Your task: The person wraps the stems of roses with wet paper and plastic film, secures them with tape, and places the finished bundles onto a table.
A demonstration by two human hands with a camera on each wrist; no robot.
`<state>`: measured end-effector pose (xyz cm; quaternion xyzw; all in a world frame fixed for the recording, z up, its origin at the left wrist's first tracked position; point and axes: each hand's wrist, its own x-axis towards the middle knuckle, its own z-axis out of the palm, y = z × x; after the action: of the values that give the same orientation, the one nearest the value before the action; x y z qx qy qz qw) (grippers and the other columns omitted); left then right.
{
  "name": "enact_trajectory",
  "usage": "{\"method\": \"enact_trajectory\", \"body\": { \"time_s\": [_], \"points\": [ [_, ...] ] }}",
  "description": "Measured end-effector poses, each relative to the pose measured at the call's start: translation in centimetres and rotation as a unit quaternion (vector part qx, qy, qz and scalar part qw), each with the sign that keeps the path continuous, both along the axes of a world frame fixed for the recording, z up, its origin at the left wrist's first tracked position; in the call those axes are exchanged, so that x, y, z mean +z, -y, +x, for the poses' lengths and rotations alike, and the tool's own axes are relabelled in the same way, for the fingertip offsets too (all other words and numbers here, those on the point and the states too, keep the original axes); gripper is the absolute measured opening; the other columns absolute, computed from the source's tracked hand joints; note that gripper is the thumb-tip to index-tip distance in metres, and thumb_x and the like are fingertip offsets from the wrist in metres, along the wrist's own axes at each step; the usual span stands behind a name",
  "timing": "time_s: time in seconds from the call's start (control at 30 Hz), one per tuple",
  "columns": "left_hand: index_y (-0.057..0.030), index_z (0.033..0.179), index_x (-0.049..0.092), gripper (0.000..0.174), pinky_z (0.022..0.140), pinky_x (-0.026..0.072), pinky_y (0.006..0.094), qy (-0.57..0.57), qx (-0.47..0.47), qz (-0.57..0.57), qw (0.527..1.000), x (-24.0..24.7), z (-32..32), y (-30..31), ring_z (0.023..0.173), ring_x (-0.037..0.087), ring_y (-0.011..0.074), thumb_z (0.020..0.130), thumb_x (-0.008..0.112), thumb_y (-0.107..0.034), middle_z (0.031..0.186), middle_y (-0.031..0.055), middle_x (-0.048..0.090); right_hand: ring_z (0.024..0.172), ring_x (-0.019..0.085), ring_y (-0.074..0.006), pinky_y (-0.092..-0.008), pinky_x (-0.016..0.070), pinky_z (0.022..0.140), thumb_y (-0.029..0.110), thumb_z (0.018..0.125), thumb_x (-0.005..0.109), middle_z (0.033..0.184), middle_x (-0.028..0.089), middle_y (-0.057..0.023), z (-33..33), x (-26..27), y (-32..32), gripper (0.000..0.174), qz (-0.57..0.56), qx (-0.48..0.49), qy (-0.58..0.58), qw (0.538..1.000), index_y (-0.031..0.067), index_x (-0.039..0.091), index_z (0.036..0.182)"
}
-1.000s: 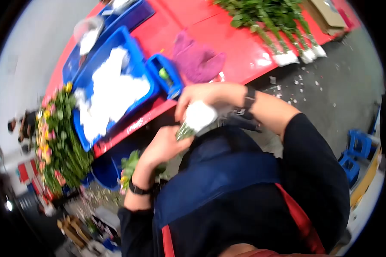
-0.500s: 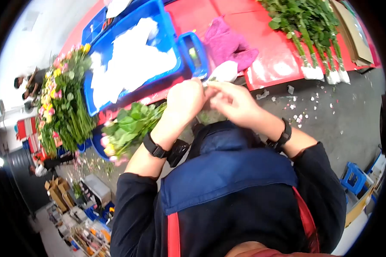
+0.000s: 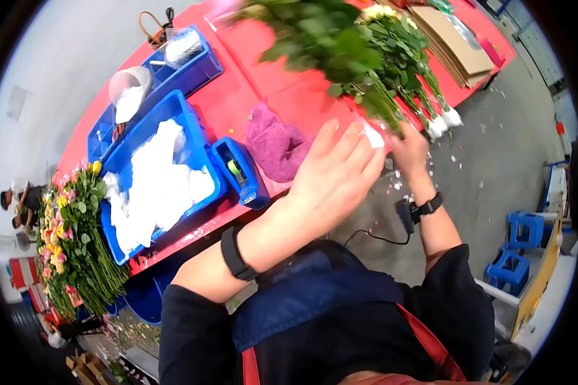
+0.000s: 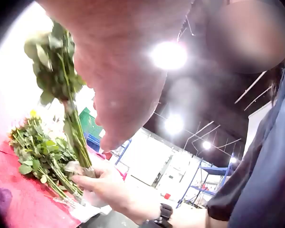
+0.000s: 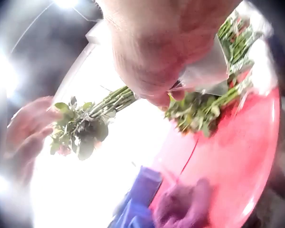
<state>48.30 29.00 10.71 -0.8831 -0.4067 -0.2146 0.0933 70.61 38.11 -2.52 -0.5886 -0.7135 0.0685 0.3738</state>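
My right hand (image 3: 410, 151) grips a flower bundle (image 3: 327, 54) by the lower ends of its stems, near the table's edge. Its leafy top is blurred and extends over the red table. Clear wrapping shows around the stem ends in the left wrist view, where the right hand (image 4: 104, 187) curls round them. My left hand (image 3: 337, 176) reaches beside the stems with fingers extended, holding nothing. In the right wrist view that left hand (image 5: 31, 128) is near the leaves, apart from them. Several leafy bundles (image 3: 404, 70) with white-wrapped stem ends (image 3: 438, 125) lie just beyond.
On the red table (image 3: 231, 83) lie a purple cloth (image 3: 276, 144), a blue tape dispenser (image 3: 241, 173) and a blue tray (image 3: 192, 109) of white material. Flat cardboard (image 3: 453, 48) lies at the far right. Many flowers (image 3: 77, 244) stand at the left, near a blue bucket (image 3: 144, 298).
Both hands were together at the bundle's white-wrapped stem end near my body. The bundle has swung out over the table in my right hand, and my left hand has come off it.
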Motion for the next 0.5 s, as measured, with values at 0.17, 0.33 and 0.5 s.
{"method": "enact_trajectory", "body": {
  "time_s": [0.17,0.33,0.5],
  "points": [
    [-0.0082,0.113,0.059,0.039,0.099,0.0338,0.0481,-0.003,0.117,-0.106,0.987,-2.8,-8.8,5.6,0.116,0.051,0.0268,0.075,0.066,-0.015,0.108,0.0079,0.059,0.085,0.062,-0.0377,-0.0464,0.0468,0.071,0.039,0.084,0.063,0.093,0.067,-0.0157,8.3,-4.9,-8.3,0.036,-0.091,-0.152,0.121,0.977,0.0135,0.065,0.108],
    [-0.0079,0.112,0.060,0.038,0.093,0.0369,0.0440,0.029,0.346,-0.137,0.928,-6.8,-20.2,14.4,0.110,0.054,0.0268,0.075,0.068,-0.015,0.106,0.0078,0.060,0.085,0.063,-0.0406,-0.0505,0.0470,0.073,0.044,0.087,0.059,0.102,0.066,-0.0209,13.9,-10.2,-13.8,0.050,-0.213,-0.099,0.194,0.952,0.0147,0.055,0.127],
    [-0.0084,0.090,0.064,0.016,0.073,0.0443,0.0432,0.113,0.547,-0.080,0.826,-9.8,-32.5,24.9,0.081,0.061,0.0303,0.077,0.065,-0.016,0.082,0.0109,0.063,0.105,0.057,-0.0424,-0.0446,0.0463,0.086,0.043,0.091,0.055,0.121,0.058,-0.0253,13.6,-10.1,-14.3,0.056,-0.218,0.010,0.355,0.909,-0.0007,0.052,0.126]
  ]
}}
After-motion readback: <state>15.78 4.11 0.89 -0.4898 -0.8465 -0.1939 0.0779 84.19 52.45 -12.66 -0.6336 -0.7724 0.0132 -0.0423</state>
